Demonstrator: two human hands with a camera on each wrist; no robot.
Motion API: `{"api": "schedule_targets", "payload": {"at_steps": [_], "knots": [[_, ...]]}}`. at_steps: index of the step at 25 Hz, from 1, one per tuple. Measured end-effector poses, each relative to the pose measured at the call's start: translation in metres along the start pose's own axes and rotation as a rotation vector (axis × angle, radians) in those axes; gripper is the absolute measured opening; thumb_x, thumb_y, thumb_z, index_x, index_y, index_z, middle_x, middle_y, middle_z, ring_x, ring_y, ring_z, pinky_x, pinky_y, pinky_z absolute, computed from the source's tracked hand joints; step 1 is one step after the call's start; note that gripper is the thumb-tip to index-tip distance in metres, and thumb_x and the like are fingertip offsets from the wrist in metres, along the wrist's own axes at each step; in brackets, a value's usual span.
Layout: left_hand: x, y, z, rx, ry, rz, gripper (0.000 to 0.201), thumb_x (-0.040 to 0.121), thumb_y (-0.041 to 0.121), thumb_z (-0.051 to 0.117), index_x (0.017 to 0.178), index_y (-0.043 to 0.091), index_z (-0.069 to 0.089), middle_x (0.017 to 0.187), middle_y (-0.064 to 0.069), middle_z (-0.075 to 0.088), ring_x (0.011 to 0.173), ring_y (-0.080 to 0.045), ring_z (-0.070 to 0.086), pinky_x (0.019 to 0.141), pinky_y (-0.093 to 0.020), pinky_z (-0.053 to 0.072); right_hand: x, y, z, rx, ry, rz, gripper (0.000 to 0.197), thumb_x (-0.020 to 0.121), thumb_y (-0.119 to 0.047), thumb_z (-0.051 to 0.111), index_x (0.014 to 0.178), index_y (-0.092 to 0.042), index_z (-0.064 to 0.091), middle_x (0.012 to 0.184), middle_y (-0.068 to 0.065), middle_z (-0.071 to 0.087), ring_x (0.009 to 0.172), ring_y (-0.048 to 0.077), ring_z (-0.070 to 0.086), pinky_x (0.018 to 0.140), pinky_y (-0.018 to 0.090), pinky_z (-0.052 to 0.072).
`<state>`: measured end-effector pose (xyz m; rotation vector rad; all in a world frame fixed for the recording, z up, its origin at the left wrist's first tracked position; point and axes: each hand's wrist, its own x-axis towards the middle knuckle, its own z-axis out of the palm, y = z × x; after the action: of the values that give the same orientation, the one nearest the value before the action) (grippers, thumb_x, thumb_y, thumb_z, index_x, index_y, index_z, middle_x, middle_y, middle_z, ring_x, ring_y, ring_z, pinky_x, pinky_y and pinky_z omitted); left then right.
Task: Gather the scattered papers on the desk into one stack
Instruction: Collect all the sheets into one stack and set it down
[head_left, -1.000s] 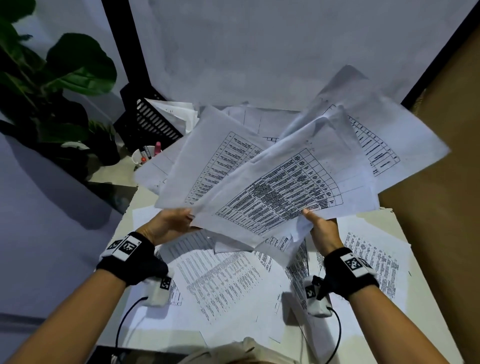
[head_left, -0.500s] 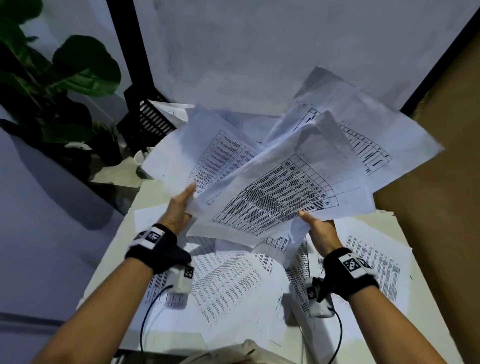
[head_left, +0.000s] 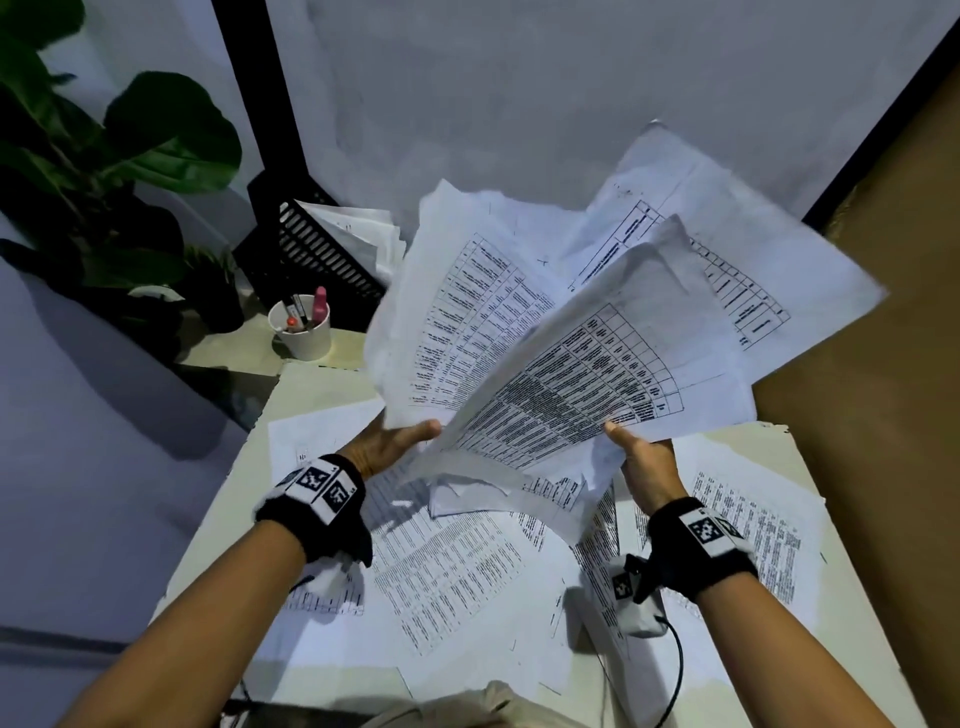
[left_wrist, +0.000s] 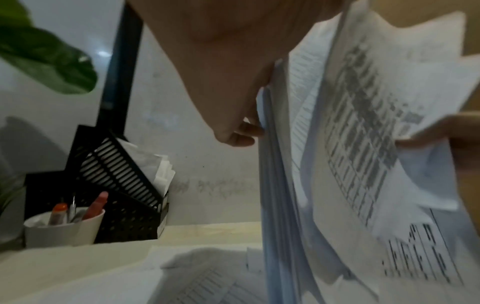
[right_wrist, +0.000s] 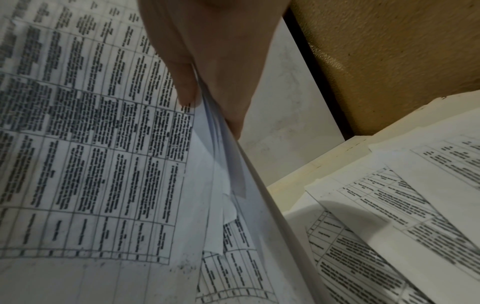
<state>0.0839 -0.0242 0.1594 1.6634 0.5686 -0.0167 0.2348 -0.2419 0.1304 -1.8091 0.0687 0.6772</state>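
Since a second ago I have lifted the bundle of papers (head_left: 561, 332) higher and tipped it more upright, and my left hand (head_left: 387, 444) has slid from under the sheets to their left edge, thumb laid against the bottom corner; the pen cup (head_left: 304, 332), hidden before, now shows at the table's far left corner. My right hand (head_left: 641, 457) pinches the bundle's lower right corner, thumb on the printed face and fingers behind (the right wrist view shows several sheet edges caught between them). The left hand's fingers are curled round the left edge, as the left wrist view shows. I judge this as squaring the fan into one block, which is not yet done: the sheets splay at different angles. More loose sheets (head_left: 457, 571) lie flat across the table's near half and by its right edge, so gathering is only partly along. The table (head_left: 322, 384) is pale, with a black file rack (head_left: 317, 249) holding paper behind the cup, a leafy plant (head_left: 130, 156) beyond the left edge, a white wall at the back and a brown panel to the right.
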Motion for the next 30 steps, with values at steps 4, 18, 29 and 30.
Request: {"api": "schedule_targets", "payload": {"at_steps": [4, 18, 29, 30], "knots": [[-0.008, -0.004, 0.004, 0.135, -0.152, -0.075, 0.140, 0.020, 0.094, 0.051, 0.118, -0.007, 0.049, 0.117, -0.012, 0.057, 0.105, -0.027, 0.054, 0.092, -0.032, 0.043, -0.002, -0.001, 0.002, 0.027, 0.005, -0.014, 0.051, 0.088, -0.032, 0.056, 0.124, 0.005, 0.051, 0.142, 0.020, 0.044, 0.130, 0.032, 0.044, 0.113, 0.044, 0.027], [0.066, -0.088, -0.034, -0.012, 0.060, -0.199, 0.094, 0.049, 0.086, 0.057, 0.132, 0.043, 0.041, 0.146, 0.008, 0.032, 0.131, -0.014, 0.036, 0.114, -0.049, 0.021, 0.001, -0.005, 0.002, -0.015, -0.018, -0.060, 0.040, 0.089, -0.028, 0.056, 0.112, 0.005, 0.057, 0.136, 0.021, 0.050, 0.125, 0.032, 0.048, 0.111, 0.043, 0.029], [0.025, -0.013, -0.019, -0.246, 0.116, -0.062, 0.099, 0.043, 0.064, 0.079, 0.115, 0.001, 0.056, 0.112, 0.000, 0.061, 0.102, -0.009, 0.055, 0.085, -0.022, 0.046, -0.012, -0.014, 0.001, -0.088, -0.059, -0.060, 0.063, 0.083, -0.048, 0.058, 0.132, -0.010, 0.049, 0.139, 0.011, 0.049, 0.126, 0.025, 0.047, 0.109, 0.042, 0.028], [0.026, -0.021, -0.018, -0.214, 0.134, -0.067, 0.099, 0.049, 0.064, 0.078, 0.125, 0.006, 0.052, 0.129, -0.001, 0.050, 0.113, -0.009, 0.050, 0.100, -0.025, 0.040, -0.016, -0.013, 0.002, -0.116, -0.123, -0.036, 0.064, 0.084, -0.051, 0.056, 0.137, -0.016, 0.044, 0.147, 0.006, 0.039, 0.136, 0.024, 0.035, 0.114, 0.043, 0.020]]}}
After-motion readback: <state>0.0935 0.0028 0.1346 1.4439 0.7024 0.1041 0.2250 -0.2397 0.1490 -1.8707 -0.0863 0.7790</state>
